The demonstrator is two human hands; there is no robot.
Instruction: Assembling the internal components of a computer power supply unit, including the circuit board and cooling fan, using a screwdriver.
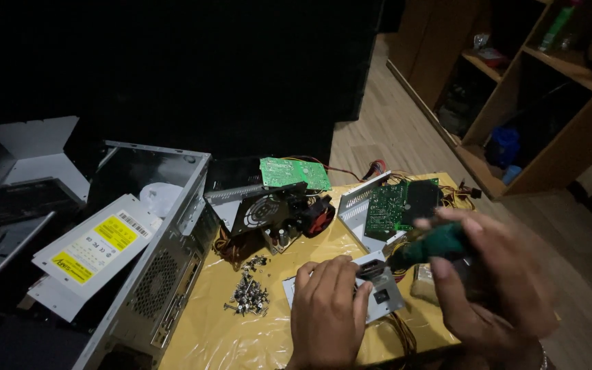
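On a low table covered in crinkled yellow plastic sheet (220,329), the left hand (327,308) lies palm down at about six o'clock in the view, fingers together and curled slightly, pressing on the near end of a small flat grey metal power-supply panel (385,298) that has a black socket set in it. The right hand (488,274), at about four o'clock and blurred, is closed in a fist-like grip around the dark green handle of a screwdriver (433,245); the tool points toward nine o'clock, its dark shaft end reaching down to the top edge of the grey panel, just beside the left fingertips. Whether the tip touches a screw cannot be told.

At about eight o'clock from the left hand, close by, sits a loose heap of small silver screws (249,294). At twelve o'clock from the hands stands an opened grey power-supply casing with a round fan grille (258,209), a green circuit board (294,173) resting on its top and a black-and-red fan (318,216) touching its right side. At about one o'clock lies a second green circuit board (385,209) propped in a perforated silver metal shell, with yellow and red wires behind it. Far toward nine o'clock is an open grey desktop computer case (162,274), and a silver boxed power supply with yellow labels (94,247) leans against it. Wooden shelves (515,103) stand at two o'clock, well apart on the wood floor.
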